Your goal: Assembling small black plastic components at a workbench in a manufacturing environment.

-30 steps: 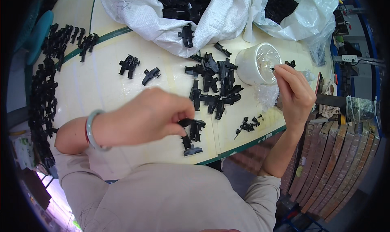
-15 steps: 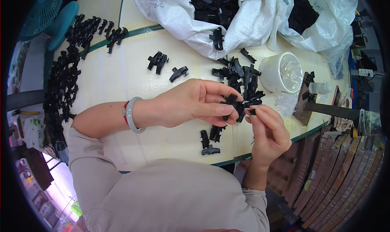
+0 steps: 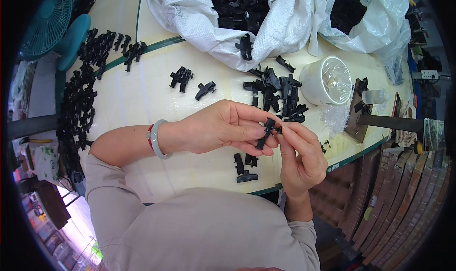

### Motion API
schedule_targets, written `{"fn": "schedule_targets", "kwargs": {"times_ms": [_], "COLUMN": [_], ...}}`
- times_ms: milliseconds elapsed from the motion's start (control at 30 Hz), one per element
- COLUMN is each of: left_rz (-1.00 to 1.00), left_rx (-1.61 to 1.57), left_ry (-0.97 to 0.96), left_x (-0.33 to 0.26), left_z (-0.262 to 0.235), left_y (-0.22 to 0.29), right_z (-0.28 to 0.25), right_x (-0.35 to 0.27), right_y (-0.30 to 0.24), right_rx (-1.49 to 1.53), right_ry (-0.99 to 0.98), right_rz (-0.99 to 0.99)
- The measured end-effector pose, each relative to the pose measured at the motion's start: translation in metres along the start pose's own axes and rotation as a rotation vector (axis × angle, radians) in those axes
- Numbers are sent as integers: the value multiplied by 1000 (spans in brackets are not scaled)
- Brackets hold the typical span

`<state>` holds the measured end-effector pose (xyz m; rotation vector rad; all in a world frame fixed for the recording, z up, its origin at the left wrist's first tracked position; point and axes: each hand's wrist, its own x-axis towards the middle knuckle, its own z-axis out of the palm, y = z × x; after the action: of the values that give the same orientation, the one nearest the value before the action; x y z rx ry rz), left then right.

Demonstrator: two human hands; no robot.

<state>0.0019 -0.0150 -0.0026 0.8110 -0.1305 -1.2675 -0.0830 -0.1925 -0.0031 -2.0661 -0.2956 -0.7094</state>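
- Closing in on the left hand (image 3: 213, 129) in the head view, the right hand (image 3: 304, 158) has left the round white plastic tub (image 3: 311, 83) of a second ago; the work now sits between both sets of fingertips.
- Left hand: thumb and fingers gripping an elongated black plastic clip (image 3: 264, 135) above the cream-coloured tabletop (image 3: 142, 176).
- Right hand: thumb and forefinger pinched on a tiny black piece (image 3: 279, 130) at the clip's side; contact cannot be told.

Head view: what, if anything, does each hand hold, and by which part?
Left hand: black plastic fitting, near its middle. Right hand: small black piece; its held part is hidden.
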Motion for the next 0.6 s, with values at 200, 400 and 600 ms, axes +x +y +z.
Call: {"fn": "schedule_targets", "kwargs": {"times_ms": [200, 400, 600], "left_rz": [-3, 13, 98], "left_rx": [-13, 5, 300], "left_ry": [-19, 3, 48], "left_x": [0, -2, -1], "left_z": [-1, 0, 6], "left_y": [1, 0, 2], "right_z": [3, 3, -1], "right_x": [0, -1, -3], "right_y": [0, 0, 0], "right_rx": [-43, -66, -146], "right_ry": [-16, -34, -75], "right_rz": [-34, -50, -144]}}
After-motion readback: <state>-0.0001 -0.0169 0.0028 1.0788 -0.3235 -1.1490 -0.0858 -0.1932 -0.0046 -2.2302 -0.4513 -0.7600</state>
